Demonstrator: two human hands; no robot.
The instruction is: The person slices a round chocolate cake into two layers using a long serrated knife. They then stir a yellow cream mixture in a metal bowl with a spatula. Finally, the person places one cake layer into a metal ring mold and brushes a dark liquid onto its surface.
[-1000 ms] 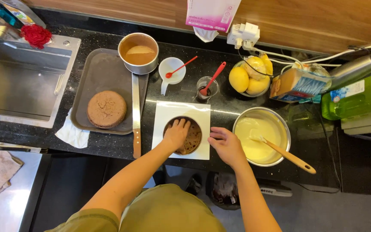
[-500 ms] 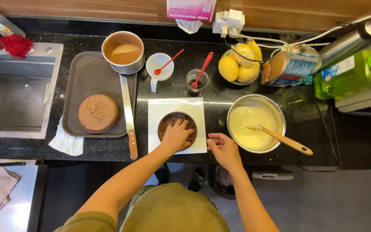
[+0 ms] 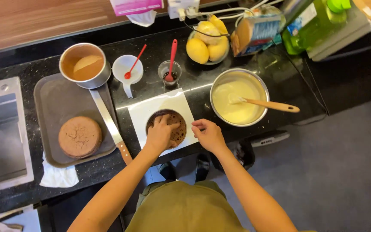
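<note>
Head view, looking down on a black stone counter (image 3: 280, 81).

Left hand (image 3: 160, 134) lies palm-down on a round brown cake layer (image 3: 177, 124). Fingers spread a little, flat on the top surface, not curled around anything. The layer sits on a white square board (image 3: 151, 111) at the counter's front edge, mid-span.

Right hand (image 3: 208, 135) is just beside the layer's right side, at the board's front right corner. Fingers curled loosely together, tips touching the board edge; cannot tell if they pinch it.

Left end of counter: grey baking tray (image 3: 56, 103) with a second brown cake layer (image 3: 80, 136) in its front half. A round metal tin (image 3: 84, 64) with tan contents stands at the tray's back right corner. A long palette knife (image 3: 108, 124) lies diagonally along the tray's right rim, handle over the front edge. White paper towel (image 3: 59, 177) sticks out under the tray's front left corner.

Back of board: small white cup (image 3: 127, 71) holding a red spoon (image 3: 135, 62); small glass (image 3: 169, 73) holding a red spatula (image 3: 171, 60).

Right of board: steel bowl (image 3: 220, 83) of pale cream, wooden spoon (image 3: 271, 105) resting in it, handle out over the right rim.

Back edge: glass bowl of lemons (image 3: 205, 43).
</note>
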